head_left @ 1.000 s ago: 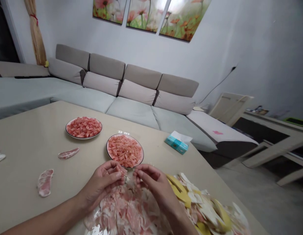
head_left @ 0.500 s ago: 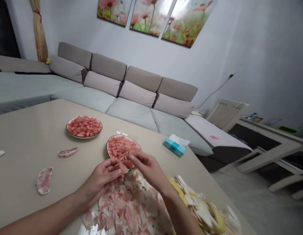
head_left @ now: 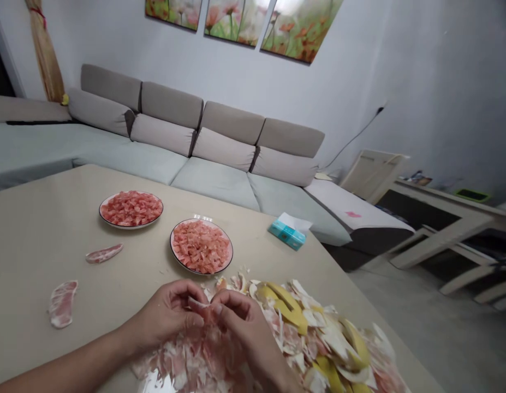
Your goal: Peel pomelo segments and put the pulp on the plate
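**Desk:** Grip status?

**Me:** Both hands in view, low centre, close together. L hand (head_left: 166,314) & R hand (head_left: 240,327) clamped on one small pale-pink pomelo piece (head_left: 198,303). R fingertips (head_left: 218,309) pinch it from the right, L fingers (head_left: 186,292) curl in from the other side.

**Desk:** Where's the piece?

**Me:** Between the hands, right over the peel heap (head_left: 296,341). Heap = white pith, pink shreds, yellow rind (head_left: 286,304), spread under both hands & out to the R. Can't tell if the piece touches it.

**Desk:** Plates?

**Me:** 2 round white plates, dark rims, both piled w/ pink pulp. Near plate (head_left: 171,245) sits just ahead of the hands, w/ a few crumbs between it & the heap. Far plate (head_left: 100,210) is back & to the L, well apart from the hands.

**Desk:** Rest of table?

**Me:** 2 pale-pink pomelo segments (head_left: 63,304) lie straight on the beige table (head_left: 40,229), L of the hands. Teal tissue box (head_left: 286,236) near far edge, R side. Past that, grey-green sofa (head_left: 215,183), flower canvases (head_left: 236,22) on the wall.
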Demonstrator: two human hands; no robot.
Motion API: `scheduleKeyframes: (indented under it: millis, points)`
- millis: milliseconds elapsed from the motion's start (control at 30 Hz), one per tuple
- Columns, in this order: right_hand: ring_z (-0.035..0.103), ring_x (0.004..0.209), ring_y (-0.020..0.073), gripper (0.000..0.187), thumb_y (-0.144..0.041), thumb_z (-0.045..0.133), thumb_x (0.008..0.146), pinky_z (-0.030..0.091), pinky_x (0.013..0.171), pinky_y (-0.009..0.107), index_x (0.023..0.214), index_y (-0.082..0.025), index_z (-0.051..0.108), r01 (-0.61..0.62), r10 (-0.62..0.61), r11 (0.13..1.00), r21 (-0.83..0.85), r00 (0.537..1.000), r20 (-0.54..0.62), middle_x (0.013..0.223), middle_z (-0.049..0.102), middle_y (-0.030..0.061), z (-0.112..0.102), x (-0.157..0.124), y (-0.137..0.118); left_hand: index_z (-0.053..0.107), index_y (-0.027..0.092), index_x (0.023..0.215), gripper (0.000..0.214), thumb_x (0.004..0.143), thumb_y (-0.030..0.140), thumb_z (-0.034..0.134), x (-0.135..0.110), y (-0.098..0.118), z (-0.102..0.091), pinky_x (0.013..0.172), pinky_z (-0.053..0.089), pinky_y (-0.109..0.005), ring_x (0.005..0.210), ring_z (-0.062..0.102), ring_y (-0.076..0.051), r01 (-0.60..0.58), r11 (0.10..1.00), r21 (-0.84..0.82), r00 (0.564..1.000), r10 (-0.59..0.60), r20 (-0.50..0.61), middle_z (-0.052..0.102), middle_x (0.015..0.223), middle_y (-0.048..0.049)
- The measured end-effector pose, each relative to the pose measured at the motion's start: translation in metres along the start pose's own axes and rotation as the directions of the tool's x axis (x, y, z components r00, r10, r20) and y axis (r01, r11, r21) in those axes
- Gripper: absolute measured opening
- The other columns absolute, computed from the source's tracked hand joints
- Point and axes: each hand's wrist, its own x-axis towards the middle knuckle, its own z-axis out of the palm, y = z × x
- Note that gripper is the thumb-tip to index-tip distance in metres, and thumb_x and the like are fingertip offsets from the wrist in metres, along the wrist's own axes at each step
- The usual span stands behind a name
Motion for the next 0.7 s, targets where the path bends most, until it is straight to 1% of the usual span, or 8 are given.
scheduleKeyframes:
  millis: [67, 133, 233, 333, 400, 467, 600, 700]
  points:
    - [0.042, 0.054, 0.0087, 0.025, -0.035, 0.076, 0.067, 0.031, 0.053, 0.020, 0.063, -0.013, 0.064, -0.055, 0.056, 0.995, 0.083, 0.998, -0.010, 0.055, 0.053, -0.0030, 0.001, -0.001, 0.005, 0.066, 0.016, 0.081, 0.025, 0.064, 0.019, 0.085, -0.001, -0.003, 0.000, 0.070, 0.045, -0.022, 0.075, 0.062, -0.012, -0.022, 0.999, 0.026, 1.000, 0.022, -0.007, 0.068, 0.080, -0.0002]
    - [0.040, 0.051, 0.0081, 0.026, -0.035, 0.077, 0.065, 0.029, 0.051, 0.020, 0.063, -0.013, 0.064, -0.101, 0.103, 0.985, 0.142, 0.995, -0.009, 0.054, 0.053, -0.0032, 0.001, -0.002, 0.009, 0.066, 0.016, 0.078, 0.023, 0.064, 0.017, 0.084, -0.001, -0.004, -0.001, 0.069, 0.045, -0.023, 0.074, 0.062, -0.012, -0.013, 0.999, 0.040, 1.000, 0.013, -0.008, 0.068, 0.079, -0.0001]
    - [0.039, 0.050, 0.0080, 0.026, -0.036, 0.075, 0.067, 0.029, 0.050, 0.020, 0.062, -0.014, 0.063, -0.082, 0.082, 0.990, 0.112, 0.997, 0.009, 0.053, 0.052, -0.0036, 0.000, -0.005, 0.008, 0.065, 0.015, 0.078, 0.025, 0.062, 0.016, 0.084, -0.002, -0.004, -0.002, 0.063, 0.045, -0.022, 0.068, 0.061, -0.012, 0.056, 0.998, 0.039, 0.998, -0.057, 0.014, 0.067, 0.074, 0.0003]
    - [0.049, 0.058, 0.0111, 0.021, -0.033, 0.072, 0.073, 0.036, 0.055, 0.022, 0.066, -0.015, 0.066, 0.058, -0.056, 0.994, -0.089, 0.998, 0.025, 0.062, 0.058, -0.0003, -0.002, -0.009, 0.000, 0.065, 0.015, 0.082, 0.027, 0.063, 0.014, 0.083, -0.002, 0.001, -0.001, 0.062, 0.045, -0.022, 0.066, 0.061, -0.011, 0.095, 0.995, 0.040, 0.995, -0.096, 0.028, 0.067, 0.072, 0.0013]
    - [0.057, 0.069, 0.0145, 0.011, -0.027, 0.070, 0.077, 0.041, 0.061, 0.023, 0.076, -0.017, 0.071, 0.165, -0.160, 0.957, -0.238, 0.986, 0.041, 0.077, 0.066, 0.0033, -0.004, -0.011, -0.006, 0.064, 0.016, 0.083, 0.028, 0.063, 0.012, 0.082, -0.001, 0.005, 0.000, 0.062, 0.044, -0.021, 0.067, 0.060, -0.010, 0.089, 0.994, 0.055, 0.996, -0.090, 0.017, 0.067, 0.073, 0.0021]
    - [0.061, 0.077, 0.0167, 0.009, -0.021, 0.067, 0.078, 0.045, 0.065, 0.025, 0.084, -0.020, 0.074, 0.258, -0.249, 0.903, -0.343, 0.966, 0.071, 0.086, 0.069, 0.0049, -0.007, -0.013, -0.011, 0.063, 0.016, 0.082, 0.027, 0.062, 0.011, 0.081, -0.001, 0.008, 0.001, 0.063, 0.044, -0.021, 0.067, 0.060, -0.010, 0.097, 0.992, 0.084, 0.995, -0.098, 0.002, 0.067, 0.074, 0.0024]
    - [0.065, 0.079, 0.0171, 0.017, -0.010, 0.064, 0.078, 0.049, 0.069, 0.026, 0.085, -0.021, 0.075, 0.441, -0.411, 0.780, -0.444, 0.896, 0.169, 0.081, 0.071, 0.0047, -0.011, -0.014, -0.013, 0.062, 0.015, 0.077, 0.026, 0.059, 0.006, 0.079, -0.002, 0.010, 0.003, 0.063, 0.045, -0.022, 0.067, 0.061, -0.011, 0.177, 0.977, 0.117, 0.984, -0.177, -0.013, 0.067, 0.070, 0.0029]
    - [0.066, 0.078, 0.0163, 0.021, -0.006, 0.062, 0.078, 0.050, 0.070, 0.026, 0.089, -0.019, 0.074, 0.545, -0.481, 0.697, -0.466, 0.837, 0.259, 0.084, 0.072, 0.0059, -0.014, -0.014, -0.012, 0.062, 0.015, 0.076, 0.028, 0.057, 0.003, 0.079, -0.004, 0.009, 0.001, 0.062, 0.044, -0.022, 0.066, 0.061, -0.011, 0.230, 0.963, 0.140, 0.973, -0.233, 0.003, 0.066, 0.069, 0.0031]
